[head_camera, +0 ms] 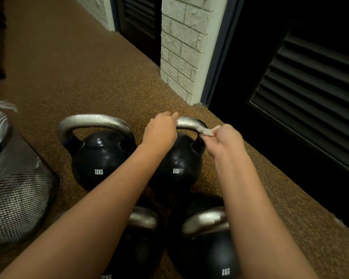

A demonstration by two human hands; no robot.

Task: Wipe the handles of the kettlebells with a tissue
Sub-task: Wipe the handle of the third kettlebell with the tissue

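Dim warm light, glare on kettlebells point(101, 156), black doorways, wide-angle bending, blurred foreground

**Both hands on the far right kettlebell's handle**

Four black kettlebells stand on the speckled brown floor point(101, 77) — two far, two near. The left hand point(162, 128) grips the silver handle point(190, 122) of the far right 8KG kettlebell point(181, 168); the right hand point(225, 140) pinches a white tissue point(209, 131) against that handle's right bend. The 12KG kettlebell point(99, 156) stands just left. A lined mesh bin point(18, 200) sits at the left edge.
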